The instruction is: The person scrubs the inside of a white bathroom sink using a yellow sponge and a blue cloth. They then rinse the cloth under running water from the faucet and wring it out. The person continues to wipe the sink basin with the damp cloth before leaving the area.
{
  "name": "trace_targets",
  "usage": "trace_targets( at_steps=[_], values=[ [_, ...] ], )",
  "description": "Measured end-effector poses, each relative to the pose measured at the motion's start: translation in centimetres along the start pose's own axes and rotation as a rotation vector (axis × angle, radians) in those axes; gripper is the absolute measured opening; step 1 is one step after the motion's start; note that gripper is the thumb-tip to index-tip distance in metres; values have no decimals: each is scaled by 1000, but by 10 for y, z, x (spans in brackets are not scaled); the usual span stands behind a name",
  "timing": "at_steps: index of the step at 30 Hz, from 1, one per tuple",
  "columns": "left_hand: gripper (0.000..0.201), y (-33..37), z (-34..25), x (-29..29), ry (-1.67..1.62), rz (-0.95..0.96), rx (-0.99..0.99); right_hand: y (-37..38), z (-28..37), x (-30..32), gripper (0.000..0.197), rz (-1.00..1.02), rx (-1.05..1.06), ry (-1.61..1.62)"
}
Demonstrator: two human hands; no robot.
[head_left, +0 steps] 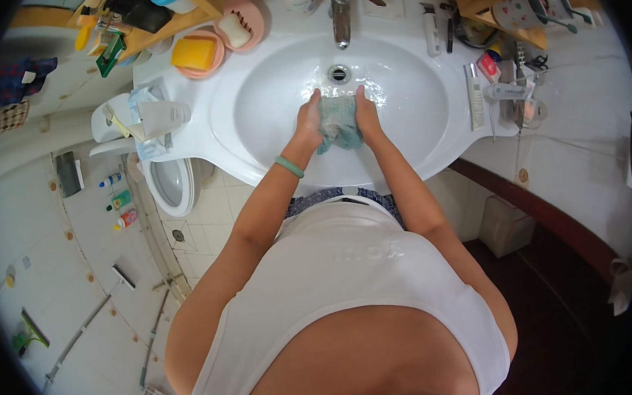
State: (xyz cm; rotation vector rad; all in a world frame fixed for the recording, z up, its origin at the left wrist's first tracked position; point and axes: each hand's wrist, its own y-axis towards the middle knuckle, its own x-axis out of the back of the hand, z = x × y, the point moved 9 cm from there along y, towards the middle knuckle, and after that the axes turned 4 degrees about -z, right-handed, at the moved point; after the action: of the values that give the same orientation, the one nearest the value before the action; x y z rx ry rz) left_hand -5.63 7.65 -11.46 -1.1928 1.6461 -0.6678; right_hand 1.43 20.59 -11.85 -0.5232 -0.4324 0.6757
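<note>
A wet, pale green cloth [339,121] hangs stretched between my two hands over the white sink basin [266,92]. My left hand [310,120] grips its left edge, thumb pointing toward the drain. On the other side my right hand [367,113] pinches the right edge in the same way. The cloth's lower end droops in folds toward me. Just beyond it lies the round metal drain [338,74], with shiny wet streaks around it. Above the drain stands the chrome faucet [342,18]; I cannot tell whether water runs from it.
Left of the faucet, a yellow soap bar [193,53] and a white soap bar [234,30] sit in pink dishes. A clear cup [164,118] stands at the counter's left end. Tubes [475,97] and small items crowd the right end. A toilet [171,187] is at lower left.
</note>
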Motion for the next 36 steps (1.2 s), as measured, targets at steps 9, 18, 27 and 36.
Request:
trace_targets(
  at_steps=[9, 18, 27, 36],
  values=[
    [38, 8, 16, 8, 62, -4, -116, -78, 74, -27, 46, -88, 655, -578],
    [40, 25, 28, 12, -55, -40, -26, -75, 60, -37, 52, -91, 592, -889],
    [39, 15, 10, 1, 166, -23, -93, -69, 63, -32, 57, -110, 580, -781],
    [32, -15, -22, -28, 73, 327, -45, -1, 5, -3, 57, 309, -207, 269]
  ],
)
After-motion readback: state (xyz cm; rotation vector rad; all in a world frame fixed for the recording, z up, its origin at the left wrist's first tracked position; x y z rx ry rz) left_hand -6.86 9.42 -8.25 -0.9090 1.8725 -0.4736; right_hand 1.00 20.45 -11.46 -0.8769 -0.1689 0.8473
